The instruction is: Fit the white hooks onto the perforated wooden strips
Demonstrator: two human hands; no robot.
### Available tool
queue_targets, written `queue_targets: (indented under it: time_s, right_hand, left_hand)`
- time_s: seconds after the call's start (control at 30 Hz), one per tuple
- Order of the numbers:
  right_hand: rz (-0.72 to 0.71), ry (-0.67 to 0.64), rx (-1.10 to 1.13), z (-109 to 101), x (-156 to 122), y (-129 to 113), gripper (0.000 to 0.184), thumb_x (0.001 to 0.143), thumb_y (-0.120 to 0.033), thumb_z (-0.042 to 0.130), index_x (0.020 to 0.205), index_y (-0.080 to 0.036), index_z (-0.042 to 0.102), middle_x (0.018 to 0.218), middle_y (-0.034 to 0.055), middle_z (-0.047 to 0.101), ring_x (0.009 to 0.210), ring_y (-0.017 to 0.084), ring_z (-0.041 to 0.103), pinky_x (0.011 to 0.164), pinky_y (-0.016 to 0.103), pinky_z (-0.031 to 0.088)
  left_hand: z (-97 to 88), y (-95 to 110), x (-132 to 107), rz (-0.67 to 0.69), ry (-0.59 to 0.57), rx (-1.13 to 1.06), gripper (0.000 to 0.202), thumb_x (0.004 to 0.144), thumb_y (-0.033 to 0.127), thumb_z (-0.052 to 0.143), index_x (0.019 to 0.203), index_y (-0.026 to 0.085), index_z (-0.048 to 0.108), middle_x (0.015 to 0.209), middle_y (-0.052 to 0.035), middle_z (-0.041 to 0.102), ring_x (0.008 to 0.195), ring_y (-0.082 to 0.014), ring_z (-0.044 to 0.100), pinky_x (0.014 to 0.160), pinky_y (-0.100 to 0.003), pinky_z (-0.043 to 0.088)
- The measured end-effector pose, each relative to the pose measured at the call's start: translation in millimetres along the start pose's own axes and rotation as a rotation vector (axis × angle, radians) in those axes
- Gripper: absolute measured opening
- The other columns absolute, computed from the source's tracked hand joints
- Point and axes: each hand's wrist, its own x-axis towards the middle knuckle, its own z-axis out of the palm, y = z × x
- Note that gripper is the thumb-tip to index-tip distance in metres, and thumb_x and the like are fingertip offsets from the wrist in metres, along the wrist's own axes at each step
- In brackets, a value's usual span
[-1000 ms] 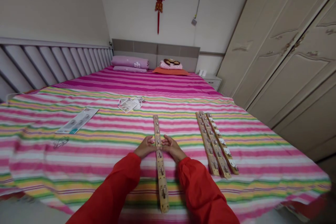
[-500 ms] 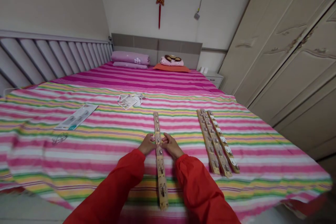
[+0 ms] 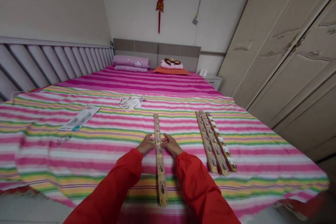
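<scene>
A long, narrow wooden strip (image 3: 160, 161) with a row of small metal fittings lies lengthwise on the striped cloth in front of me. My left hand (image 3: 146, 145) grips its left edge near the middle, fingers bent and thumb against the wood. From the other side, my right hand (image 3: 170, 144) holds the right edge at the same height, its fingers curled. One metal fitting (image 3: 158, 140) shows between my fingertips. The undersides of the fingers are hidden.
Three similar strips (image 3: 213, 143) lie side by side at the right, the outermost bearing white round pieces. Leftward are a flat packet (image 3: 80, 118) and a thin looped item (image 3: 64, 139). Clear plastic packaging (image 3: 131, 103) lies farther back. A railing (image 3: 63, 61) borders the bed.
The view has shifted slightly, showing more of the wall hanging. Both hands remain at the same part of the strip, with little finger movement visible.
</scene>
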Motion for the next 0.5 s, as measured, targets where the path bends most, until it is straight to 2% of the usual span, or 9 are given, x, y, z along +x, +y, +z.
queue_targets:
  time_s: [0.13,0.23,0.37,0.5]
  right_hand:
    - [-0.002,0.01,-0.012,1.9,-0.8,-0.8,0.077,0.043,-0.004,0.069,0.117,-0.02,0.059,0.069,-0.0068,0.047,0.058,0.01,0.048,0.061,0.026,0.044]
    - [-0.007,0.018,-0.014,2.5,-1.2,-0.8,0.078,0.043,-0.003,0.07,0.119,-0.02,0.058,0.07,-0.0069,0.048,0.057,0.009,0.048,0.06,0.025,0.044]
    - [-0.008,0.029,-0.011,4.0,-3.2,-2.1,0.076,0.043,-0.002,0.071,0.117,-0.02,0.059,0.069,-0.0073,0.048,0.056,0.009,0.049,0.059,0.024,0.045]
    - [-0.015,0.035,-0.027,5.4,-5.7,-4.2,0.075,0.042,-0.003,0.072,0.114,-0.019,0.06,0.069,-0.007,0.047,0.058,0.009,0.048,0.059,0.024,0.045]
  left_hand:
    - [-1.8,0.8,-10.7,-0.027,-0.014,0.084,0.112,0.035,0.02,0.083,0.135,0.017,0.033,0.104,-0.0064,0.046,0.09,-0.0178,0.048,0.079,-0.031,0.044]
    - [1.7,-2.6,-17.8,-0.018,-0.017,0.136,0.118,0.036,0.024,0.083,0.14,0.017,0.027,0.113,-0.0098,0.042,0.102,-0.0227,0.046,0.082,-0.033,0.044]
    - [10.4,-9.3,-19.9,0.012,0.05,0.215,0.12,0.038,0.025,0.08,0.142,0.012,0.022,0.117,-0.013,0.04,0.104,-0.0255,0.044,0.078,-0.033,0.045]
    - [13.6,-17.2,-15.6,0.056,0.088,0.266,0.115,0.037,0.023,0.08,0.139,0.014,0.028,0.115,-0.0117,0.042,0.101,-0.0255,0.046,0.077,-0.035,0.045]
